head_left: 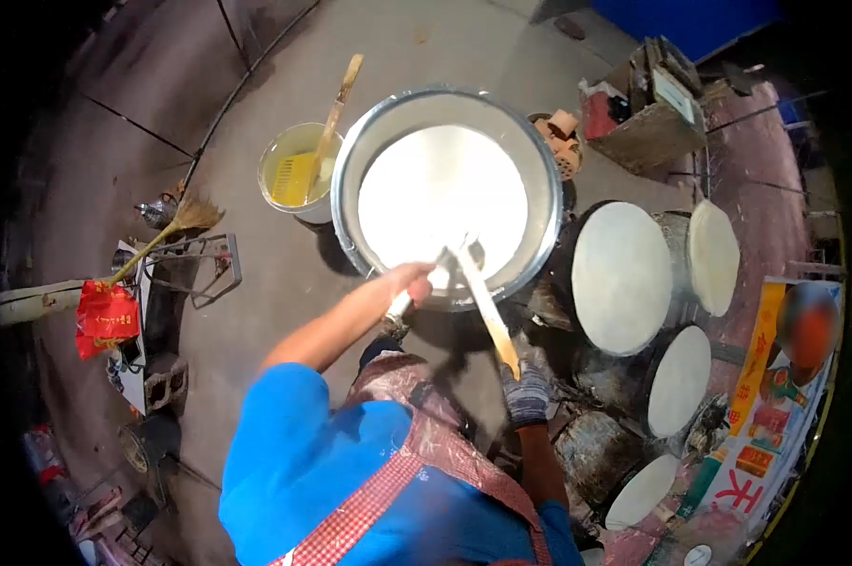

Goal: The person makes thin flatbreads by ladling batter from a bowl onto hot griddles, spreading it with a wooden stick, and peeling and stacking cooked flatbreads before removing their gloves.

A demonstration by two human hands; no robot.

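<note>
A large metal pot (349, 179) holds a bright white liquid or batter (442, 189). My left hand (412, 283) is bare and closed at the pot's near rim, round a white stick-like tool (400, 305) whose kind I cannot make out. In a grey knitted glove, my right hand (527, 394) grips the lower end of a wooden stick (490, 316). The stick slants up over the rim, its far part coated white. Both tools' far ends come close together above the white contents, where glare hides the detail.
Left of the pot stands a bucket (267, 179) with yellow contents and a wooden-handled tool (336, 108). Round pale-topped drums (622, 278) crowd the right side. A box (648, 137) and perforated bricks (563, 141) sit behind. A metal frame (233, 259) and broom (195, 215) are leftward.
</note>
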